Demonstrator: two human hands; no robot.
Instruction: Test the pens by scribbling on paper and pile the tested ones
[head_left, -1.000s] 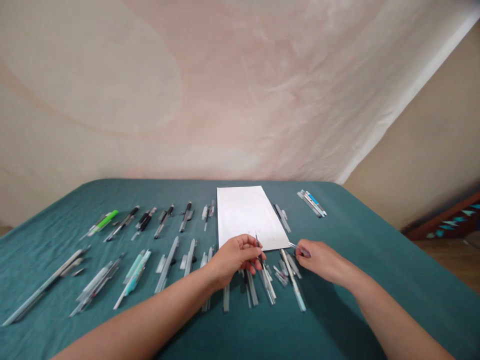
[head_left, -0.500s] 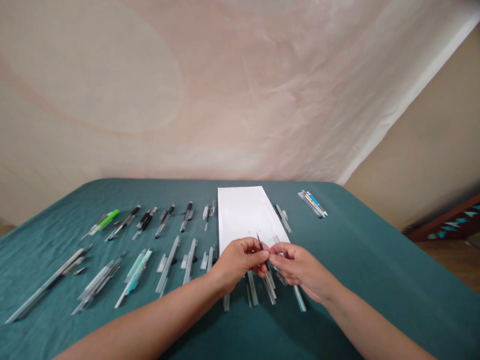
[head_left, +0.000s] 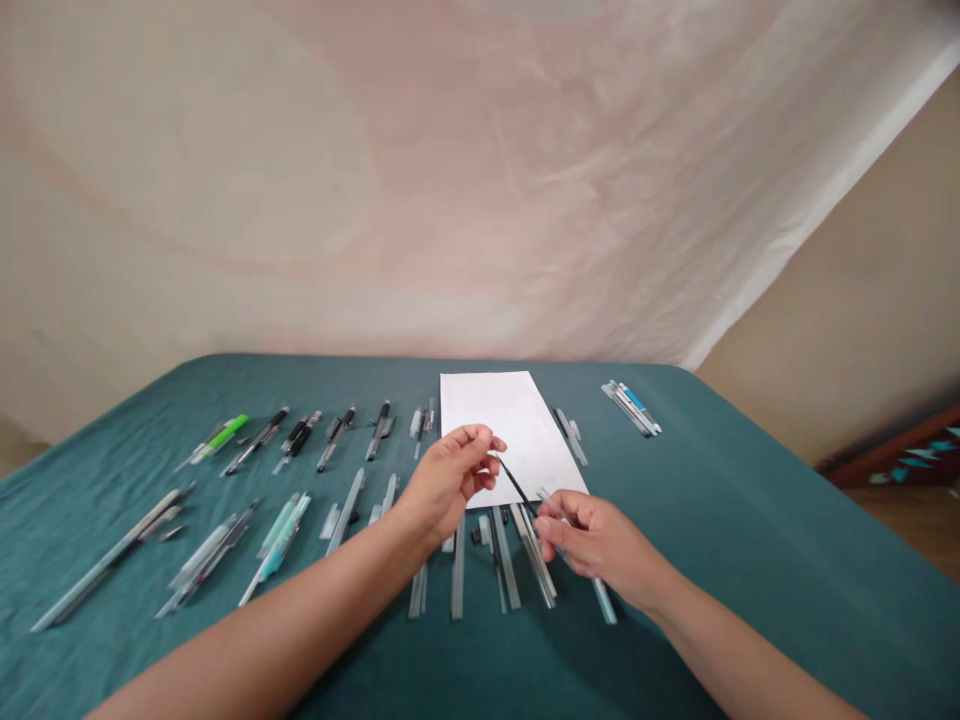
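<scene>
Just over the near edge of a white paper sheet [head_left: 499, 410], my left hand [head_left: 454, 480] pinches the upper end of a thin dark pen refill [head_left: 516, 484]. The refill slants down to the right, and its lower end meets the fingers of my right hand [head_left: 600, 545]. Those fingers are closed around a clear pen barrel [head_left: 553, 503], which sticks out above them. Whether the refill's lower end is inside the barrel or only beside it, I cannot tell. Below the hands lie several clear pen parts [head_left: 504, 560] on the green cloth.
On the left, pens taken apart lie in two rows, among them a green pen [head_left: 225, 435], a black-capped pen [head_left: 256, 440] and a turquoise pen [head_left: 279, 540]. Several pen parts [head_left: 574, 435] lie right of the paper. A bundle of refills [head_left: 631, 408] lies further right.
My left hand has moved up and left, away from the right hand, with the refill now stretched between them. My right hand has shifted only slightly. The view has turned a little.
</scene>
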